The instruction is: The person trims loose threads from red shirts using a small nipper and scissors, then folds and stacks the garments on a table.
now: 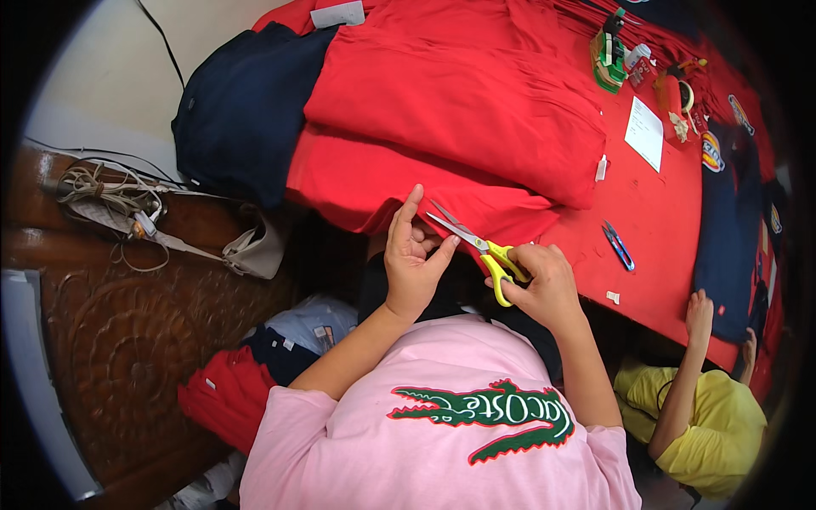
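My right hand [541,283] grips a pair of scissors [505,274] with yellow handles. Their blades stand apart and point up and left, over the near edge of the red cloth. My left hand [414,255] is held up beside the blade tips, index finger stretched upward and thumb extended toward the blades. Its lower fingers are bent and partly hidden; no held object shows in it. Directly beyond both hands, the red cloth [450,110] lies in thick folded layers, its near edge hanging over the table's side.
Dark blue cloth [246,102] sits left of the red pile. Blue thread snips [619,246], a paper sheet [644,134] and a green tape dispenser [609,61] lie on the red-covered table [650,285]. At right, a co-worker in yellow [710,425] touches dark cloth. A carved wooden panel [136,357] is at left.
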{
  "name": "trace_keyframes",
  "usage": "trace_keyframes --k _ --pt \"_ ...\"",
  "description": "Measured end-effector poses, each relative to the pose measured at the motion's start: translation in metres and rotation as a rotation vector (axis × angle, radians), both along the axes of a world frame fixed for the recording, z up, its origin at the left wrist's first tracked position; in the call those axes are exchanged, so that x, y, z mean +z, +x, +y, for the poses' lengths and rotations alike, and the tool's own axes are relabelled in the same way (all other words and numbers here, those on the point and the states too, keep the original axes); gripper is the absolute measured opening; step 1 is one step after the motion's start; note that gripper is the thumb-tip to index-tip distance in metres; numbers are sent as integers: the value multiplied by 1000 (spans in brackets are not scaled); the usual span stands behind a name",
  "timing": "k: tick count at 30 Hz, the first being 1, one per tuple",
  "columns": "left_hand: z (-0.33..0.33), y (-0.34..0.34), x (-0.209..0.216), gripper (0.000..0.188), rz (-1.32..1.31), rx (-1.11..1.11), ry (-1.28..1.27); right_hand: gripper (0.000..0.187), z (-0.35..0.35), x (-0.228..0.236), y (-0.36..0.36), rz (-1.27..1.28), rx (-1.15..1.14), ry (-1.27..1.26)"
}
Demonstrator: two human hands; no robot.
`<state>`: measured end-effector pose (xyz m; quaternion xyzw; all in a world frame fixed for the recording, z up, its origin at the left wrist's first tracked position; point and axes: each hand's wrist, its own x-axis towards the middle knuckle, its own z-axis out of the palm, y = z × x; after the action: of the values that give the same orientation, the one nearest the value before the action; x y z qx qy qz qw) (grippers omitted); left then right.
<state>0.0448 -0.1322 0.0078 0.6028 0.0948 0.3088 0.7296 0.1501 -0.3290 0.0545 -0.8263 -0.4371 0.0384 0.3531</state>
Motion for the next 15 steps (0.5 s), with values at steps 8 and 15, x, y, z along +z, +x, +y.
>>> trace_keyframes --k 8,15 --pt "4 -7 1 86 24 1 -2 31 -3 -11 0 43 -10 -99" --pt "6 -68 -21 55 423 -512 -243 19 -37 -1 -2 768 78 -58"
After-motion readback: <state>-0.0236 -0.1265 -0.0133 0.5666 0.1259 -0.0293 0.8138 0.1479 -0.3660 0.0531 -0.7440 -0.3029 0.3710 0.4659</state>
